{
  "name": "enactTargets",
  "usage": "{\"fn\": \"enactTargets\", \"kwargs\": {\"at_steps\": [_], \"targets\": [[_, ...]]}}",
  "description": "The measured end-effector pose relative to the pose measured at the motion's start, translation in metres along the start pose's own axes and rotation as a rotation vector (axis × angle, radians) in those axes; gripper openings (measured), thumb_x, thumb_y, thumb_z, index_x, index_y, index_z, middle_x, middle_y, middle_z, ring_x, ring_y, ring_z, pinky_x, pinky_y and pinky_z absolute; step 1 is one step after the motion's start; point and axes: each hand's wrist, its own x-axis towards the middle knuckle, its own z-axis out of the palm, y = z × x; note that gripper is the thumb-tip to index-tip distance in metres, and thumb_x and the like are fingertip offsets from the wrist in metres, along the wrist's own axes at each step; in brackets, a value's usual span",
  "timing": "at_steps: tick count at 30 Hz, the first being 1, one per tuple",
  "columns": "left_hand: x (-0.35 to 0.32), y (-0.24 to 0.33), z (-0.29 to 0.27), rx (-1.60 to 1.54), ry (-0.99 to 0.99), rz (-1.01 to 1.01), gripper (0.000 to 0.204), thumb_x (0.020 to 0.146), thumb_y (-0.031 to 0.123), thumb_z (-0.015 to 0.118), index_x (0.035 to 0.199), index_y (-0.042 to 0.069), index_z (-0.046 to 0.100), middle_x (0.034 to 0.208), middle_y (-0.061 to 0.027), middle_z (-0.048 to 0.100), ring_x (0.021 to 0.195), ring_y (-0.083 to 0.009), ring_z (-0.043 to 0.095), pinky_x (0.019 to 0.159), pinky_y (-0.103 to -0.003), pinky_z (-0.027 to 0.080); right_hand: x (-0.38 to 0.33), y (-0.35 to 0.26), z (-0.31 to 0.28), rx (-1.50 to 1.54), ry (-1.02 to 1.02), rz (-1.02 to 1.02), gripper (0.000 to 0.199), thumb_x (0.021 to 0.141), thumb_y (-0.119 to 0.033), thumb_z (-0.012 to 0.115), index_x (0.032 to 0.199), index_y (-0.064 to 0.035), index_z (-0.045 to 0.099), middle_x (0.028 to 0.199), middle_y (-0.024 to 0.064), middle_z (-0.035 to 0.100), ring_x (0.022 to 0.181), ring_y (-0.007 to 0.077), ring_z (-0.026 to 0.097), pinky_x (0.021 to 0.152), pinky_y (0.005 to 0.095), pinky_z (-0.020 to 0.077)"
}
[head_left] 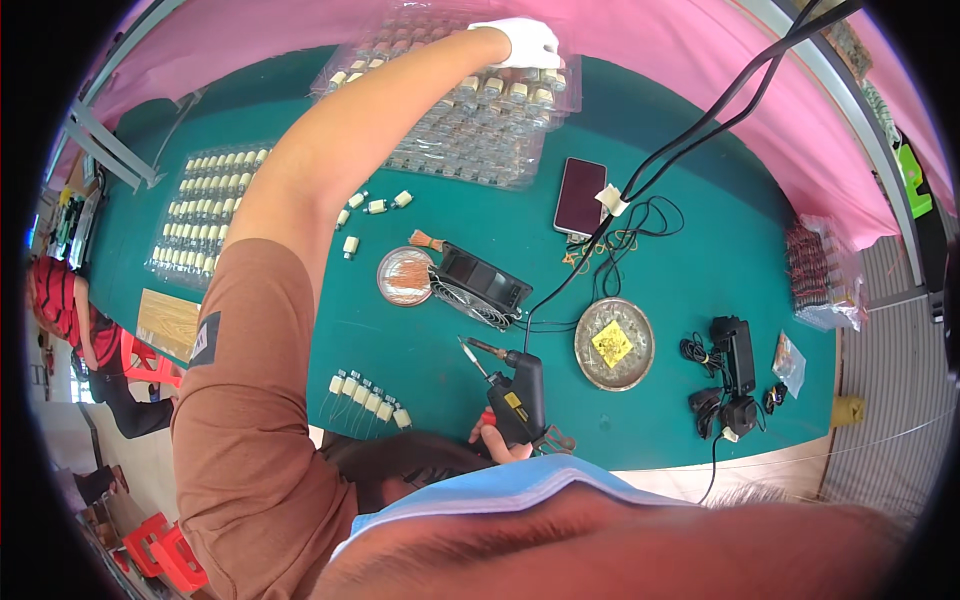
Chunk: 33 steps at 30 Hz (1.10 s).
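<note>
My left arm, in a brown sleeve, stretches across the table to the far side. My left hand (528, 44), in a white glove, is closed over a stack of clear plastic trays (465, 150) filled with small cream-and-metal parts. What its fingertips hold, if anything, is hidden. Close to my body, my right hand (492, 442) is wrapped round the handle of a black soldering gun (522, 398). Its metal tip and a thin feed tube point up and left. Left of it stand several small parts with wire leads (370, 397), in a slanting row.
A small black fan (478, 285) stands beside a round dish of copper wires (405, 277). Loose parts (377, 207) lie nearby. Farther right are a phone (582, 196), a round tin with a yellow sponge (611, 344), cables and a black adapter (736, 360). Another tray (207, 212) of parts sits left.
</note>
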Motion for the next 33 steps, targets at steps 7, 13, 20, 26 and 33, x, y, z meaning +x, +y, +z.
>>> {"fn": "enactTargets", "kwargs": {"at_steps": [7,13,20,26,33], "targets": [[-0.010,-0.001,0.006,0.068,0.065,0.070,0.045,0.093,0.051,0.057,0.113,0.013,0.070,0.108,-0.0086,0.069,0.087,-0.0240,0.068,0.079,-0.041,0.053,0.014,-0.019,-0.011,-0.282,-0.254,-0.016,0.026,0.087,0.002,0.066,0.112,0.0063,0.058,0.087,0.0122,0.065,0.073,0.0175,0.065,0.065,0.0311,0.0547],[-0.020,0.032,-0.002,0.140,-0.013,-0.126,0.050,0.088,0.054,0.061,0.112,0.011,0.072,0.107,-0.0106,0.072,0.089,-0.0305,0.069,0.083,-0.045,0.054,0.001,-0.025,0.013,-0.024,0.015,0.038,0.024,0.088,0.002,0.066,0.111,0.0063,0.059,0.088,0.0118,0.066,0.073,0.0167,0.065,0.066,0.0304,0.0553],[0.003,0.021,-0.001,-0.082,0.073,-0.152,0.032,0.085,0.033,0.063,0.092,0.004,0.076,0.087,-0.0151,0.073,0.076,-0.0276,0.072,0.067,-0.045,0.057,-0.002,0.004,-0.005,-0.050,0.024,0.050,0.023,0.087,0.002,0.067,0.108,0.0064,0.060,0.087,0.0110,0.066,0.072,0.0161,0.065,0.066,0.0301,0.0551],[0.023,-0.011,0.006,0.051,0.216,-0.127,0.047,0.091,0.039,0.052,0.107,-0.001,0.071,0.109,-0.0187,0.071,0.094,-0.0344,0.069,0.087,-0.047,0.053,-0.001,0.009,-0.010,-0.086,-0.035,0.012,0.022,0.087,0.001,0.067,0.108,0.0055,0.061,0.087,0.0100,0.066,0.072,0.0158,0.065,0.066,0.0302,0.0543],[0.006,0.035,0.003,0.025,0.088,-0.067,0.049,0.094,0.040,0.055,0.134,0.012,0.056,0.101,-0.0091,0.071,0.077,-0.0237,0.069,0.067,-0.040,0.056,0.003,-0.007,0.000,-0.064,-0.018,0.024,0.025,0.088,0.001,0.067,0.111,0.0056,0.060,0.088,0.0109,0.066,0.074,0.0171,0.065,0.067,0.0317,0.0547]]}}
